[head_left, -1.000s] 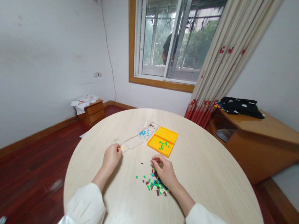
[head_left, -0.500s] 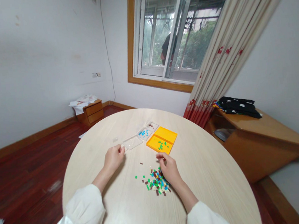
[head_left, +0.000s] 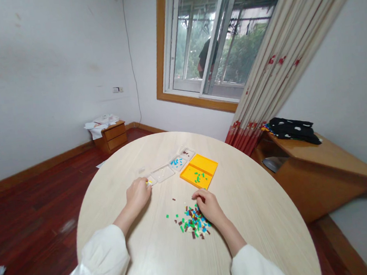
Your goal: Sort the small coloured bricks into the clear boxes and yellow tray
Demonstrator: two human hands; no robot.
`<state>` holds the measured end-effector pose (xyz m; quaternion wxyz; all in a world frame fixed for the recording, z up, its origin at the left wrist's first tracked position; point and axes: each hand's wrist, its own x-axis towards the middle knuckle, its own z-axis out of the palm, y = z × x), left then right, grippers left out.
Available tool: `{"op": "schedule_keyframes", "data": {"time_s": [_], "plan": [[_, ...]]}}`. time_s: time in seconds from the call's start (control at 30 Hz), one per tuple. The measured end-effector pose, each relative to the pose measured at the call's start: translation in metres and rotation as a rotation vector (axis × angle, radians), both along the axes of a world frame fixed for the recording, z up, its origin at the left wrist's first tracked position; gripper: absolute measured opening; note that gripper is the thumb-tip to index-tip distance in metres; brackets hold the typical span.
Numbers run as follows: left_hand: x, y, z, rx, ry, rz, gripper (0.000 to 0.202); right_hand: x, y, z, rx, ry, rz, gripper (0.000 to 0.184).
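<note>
My left hand (head_left: 138, 192) is closed, fingertips at a small clear compartment (head_left: 151, 179) where yellow bits show; anything in the fingers is too small to make out. My right hand (head_left: 207, 202) rests with curled fingers between the yellow tray and the brick pile, and what it may hold is hidden. The loose pile of tiny building bricks (head_left: 194, 224) is brown, green, blue, white and yellow. Green bricks (head_left: 201, 177) lie in the yellow tray (head_left: 208, 163). Blue bricks (head_left: 176, 162) and brown bricks (head_left: 185, 154) sit in separate clear compartments.
Another clear compartment (head_left: 163, 173) lies between my left hand and the blue bricks. All this stands on a round pale wooden table (head_left: 143, 255). A wooden desk (head_left: 330, 165) with dark cloth is at the right. A person (head_left: 204, 58) is beyond the window.
My left hand has shifted slightly left, and yellow bits now show by its fingertips. My right hand stays by the pile with its fingers curled.
</note>
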<state>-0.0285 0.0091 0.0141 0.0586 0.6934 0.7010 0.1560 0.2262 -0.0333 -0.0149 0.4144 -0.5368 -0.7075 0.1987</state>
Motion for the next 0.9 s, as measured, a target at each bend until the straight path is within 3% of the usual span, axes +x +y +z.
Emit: {"op": "schedule_keyframes", "data": {"time_s": [0.33, 0.7, 0.8, 0.9], "plan": [[0.007, -0.001, -0.006, -0.036, -0.016, -0.162, 0.020, 0.008, -0.012, 0.019, -0.186, 0.006, 0.302, 0.012], [0.018, -0.003, -0.013, -0.010, -0.165, -0.351, 0.017, 0.030, -0.018, 0.025, -0.380, 0.038, 0.238, 0.011], [0.016, -0.001, -0.014, 0.021, -0.265, -0.412, 0.015, 0.030, -0.021, 0.028, -0.346, 0.079, 0.237, 0.012], [0.013, 0.000, -0.009, 0.068, -0.308, -0.355, 0.021, 0.023, -0.022, 0.028, -0.289, 0.073, 0.284, 0.008]]}}
